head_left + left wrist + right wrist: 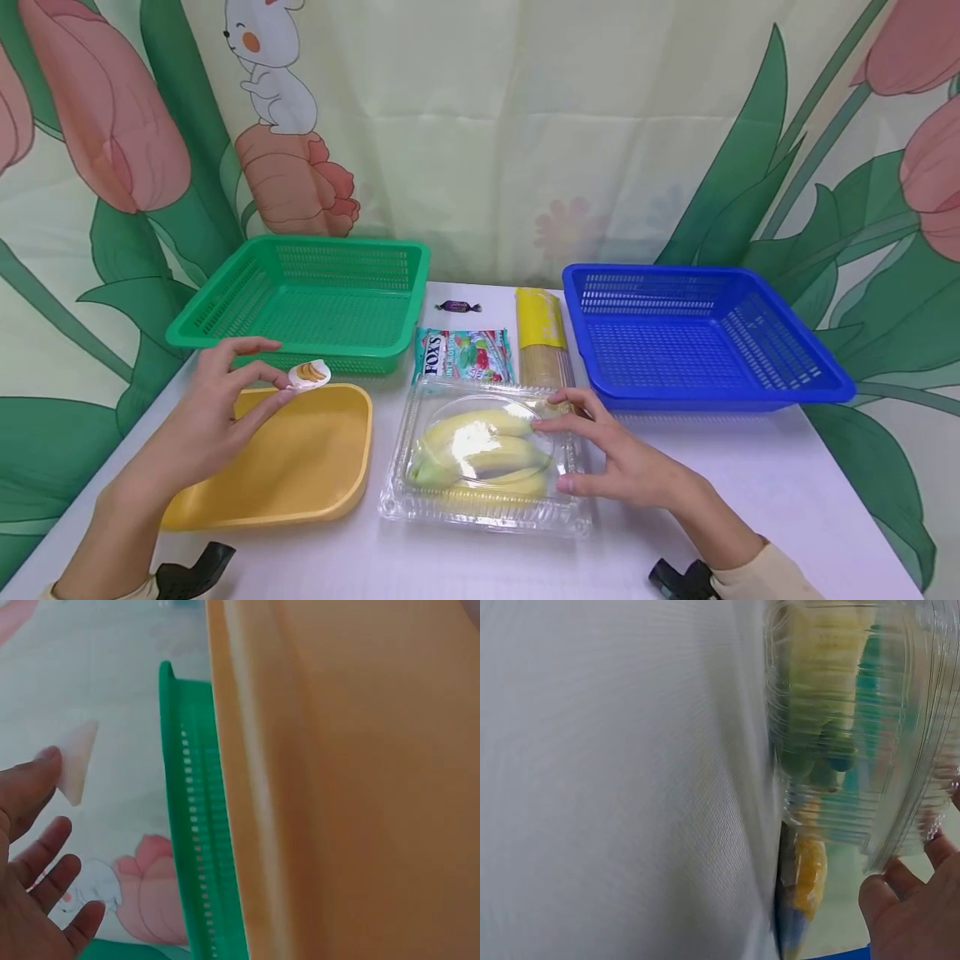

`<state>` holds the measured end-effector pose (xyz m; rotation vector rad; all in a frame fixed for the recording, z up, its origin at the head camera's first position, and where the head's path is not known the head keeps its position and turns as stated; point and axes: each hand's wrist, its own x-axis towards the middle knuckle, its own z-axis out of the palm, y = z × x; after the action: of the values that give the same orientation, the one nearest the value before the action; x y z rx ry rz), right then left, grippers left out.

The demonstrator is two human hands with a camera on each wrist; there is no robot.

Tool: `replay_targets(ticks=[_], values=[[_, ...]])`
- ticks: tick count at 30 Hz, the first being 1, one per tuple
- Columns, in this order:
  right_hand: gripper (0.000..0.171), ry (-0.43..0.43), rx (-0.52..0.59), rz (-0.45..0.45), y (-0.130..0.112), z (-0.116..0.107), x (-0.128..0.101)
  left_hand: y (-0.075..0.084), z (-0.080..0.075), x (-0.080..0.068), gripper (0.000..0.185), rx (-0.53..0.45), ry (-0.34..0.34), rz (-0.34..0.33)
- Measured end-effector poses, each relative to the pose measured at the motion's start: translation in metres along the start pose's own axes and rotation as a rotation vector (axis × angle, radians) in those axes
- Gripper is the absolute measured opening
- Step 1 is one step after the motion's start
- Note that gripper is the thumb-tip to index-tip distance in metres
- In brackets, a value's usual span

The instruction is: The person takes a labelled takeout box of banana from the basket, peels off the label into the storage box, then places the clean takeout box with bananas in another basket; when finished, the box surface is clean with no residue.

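1. We pinch a small sticker [309, 374] between the thumb and forefinger of our left hand [206, 412], the other fingers loosely curled; it hangs above the far edge of the yellow tray [300, 467].
2. Our right hand [611, 462] rests on the clear box [480, 454] with fingers spread nearly straight, fingertips pressing the lid and thumb at the near right side. It steadies rather than clasps.
3. The box sits shut at the table's middle, bananas [480, 450] inside.
4. By our judgement the sticker is off and little else is done: both baskets, green [300, 304] and blue [697, 337], are empty.
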<state>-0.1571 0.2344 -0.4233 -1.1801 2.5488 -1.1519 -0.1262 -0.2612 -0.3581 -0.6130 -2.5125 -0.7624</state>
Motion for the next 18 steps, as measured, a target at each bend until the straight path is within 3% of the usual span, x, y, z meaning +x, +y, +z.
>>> replay_targets(ticks=[12,18], values=[[0.062,-0.011,0.01,0.008,-0.001,0.001,0.002,-0.035,-0.008,-0.018,0.033,0.062,-0.022,-0.006],[0.063,-0.005,-0.008,-0.007,0.0,0.001,0.002,-0.045,-0.012,-0.031,0.028,0.084,-0.074,-0.056]])
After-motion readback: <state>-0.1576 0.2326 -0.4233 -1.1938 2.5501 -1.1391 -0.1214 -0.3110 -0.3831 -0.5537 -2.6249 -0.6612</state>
